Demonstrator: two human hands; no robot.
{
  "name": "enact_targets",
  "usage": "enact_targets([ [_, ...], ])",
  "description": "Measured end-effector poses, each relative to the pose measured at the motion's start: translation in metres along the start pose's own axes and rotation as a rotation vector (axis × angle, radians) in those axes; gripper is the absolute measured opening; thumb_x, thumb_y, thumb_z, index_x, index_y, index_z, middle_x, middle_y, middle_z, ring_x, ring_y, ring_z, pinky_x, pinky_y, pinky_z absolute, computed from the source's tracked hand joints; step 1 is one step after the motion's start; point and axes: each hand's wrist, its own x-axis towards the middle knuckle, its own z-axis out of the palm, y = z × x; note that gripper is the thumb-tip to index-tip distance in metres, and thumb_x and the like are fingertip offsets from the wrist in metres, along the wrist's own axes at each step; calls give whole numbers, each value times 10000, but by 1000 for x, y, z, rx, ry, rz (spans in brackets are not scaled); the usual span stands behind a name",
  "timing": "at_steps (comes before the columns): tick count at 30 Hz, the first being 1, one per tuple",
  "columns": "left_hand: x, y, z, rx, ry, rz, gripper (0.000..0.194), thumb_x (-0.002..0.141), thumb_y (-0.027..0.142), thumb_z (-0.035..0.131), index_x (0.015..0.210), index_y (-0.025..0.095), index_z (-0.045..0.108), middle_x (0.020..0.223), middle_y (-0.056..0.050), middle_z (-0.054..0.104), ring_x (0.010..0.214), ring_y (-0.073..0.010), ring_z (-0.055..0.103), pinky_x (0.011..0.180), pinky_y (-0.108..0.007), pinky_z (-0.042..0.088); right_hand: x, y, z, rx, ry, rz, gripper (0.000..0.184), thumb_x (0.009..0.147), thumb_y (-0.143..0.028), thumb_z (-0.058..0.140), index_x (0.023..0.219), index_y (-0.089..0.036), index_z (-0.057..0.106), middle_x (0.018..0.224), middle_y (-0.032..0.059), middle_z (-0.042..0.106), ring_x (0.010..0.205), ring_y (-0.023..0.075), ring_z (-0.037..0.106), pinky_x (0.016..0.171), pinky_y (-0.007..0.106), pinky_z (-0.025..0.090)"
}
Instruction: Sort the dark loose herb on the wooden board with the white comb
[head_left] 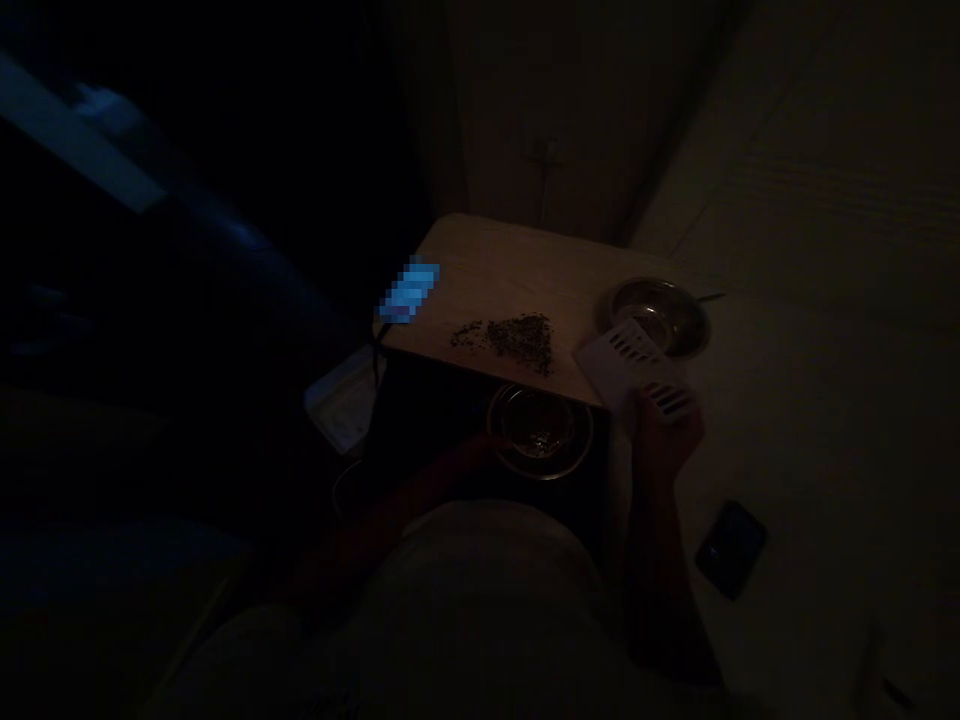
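Observation:
The scene is very dark. My right hand [667, 440] is closed on a pale flat piece with rows of slots [611, 370], tilted over the right end of a small wooden table [517, 250]. To its left on the tabletop lies a loose pile of small dark grains [521, 340]. Just below the table's near edge, a shiny metal bowl [581, 455] has some small bits in its bottom. My left hand [491, 447] grips this bowl at its left rim; its fingers show only dimly.
A second metal bowl [694, 320], with a thin handle sticking out, stands at the table's right. A lit, blurred-out screen [409, 292] lies at the left corner. A pale tray [341, 405] sits lower left. A dark flat object [731, 550] lies on the surface at right.

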Motion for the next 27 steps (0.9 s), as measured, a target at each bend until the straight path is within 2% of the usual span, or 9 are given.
enact_targets([
  [2, -1, 0, 1, 4, 23, 3, 366, 518, 144, 812, 870, 126, 712, 925, -106, 772, 1066, -333, 668, 1011, -445, 459, -1, 0, 0, 1, 0, 2, 250, 678, -326, 761, 807, -154, 635, 797, 50, 660, 734, 188, 628, 733, 368, 533],
  [7, -3, 0, 1, -7, -4, 7, 388, 533, 149, 806, 908, 132, 709, 904, -99, 772, 1099, -337, 653, 1009, -447, 459, -1, 4, -2, -39, -46, -21, 248, 703, -351, 751, 803, -149, 646, 784, 48, 662, 734, 184, 623, 742, 369, 530],
  [14, -4, 0, 0, -12, -15, 19, 381, 550, 154, 818, 916, 129, 715, 922, -98, 772, 1051, -322, 674, 1008, -450, 451, -3, 9, -2, 19, -59, 34, 252, 692, -334, 763, 805, -142, 645, 785, 42, 653, 730, 176, 617, 742, 369, 530],
  [20, 0, -4, -4, -29, -54, 40, 373, 574, 142, 807, 935, 117, 715, 945, -120, 768, 1057, -330, 671, 1024, -468, 427, -4, 9, -3, 3, -63, 20, 248, 693, -330, 762, 806, -137, 655, 792, 49, 660, 742, 182, 623, 755, 377, 531],
  [27, 4, -6, -8, -13, 2, 12, 441, 526, 128, 821, 952, 126, 707, 978, -119, 763, 1118, -353, 640, 1043, -504, 413, -6, 9, -3, -6, -47, 71, 265, 674, -341, 772, 809, -143, 658, 792, 44, 660, 726, 185, 617, 731, 387, 535],
])
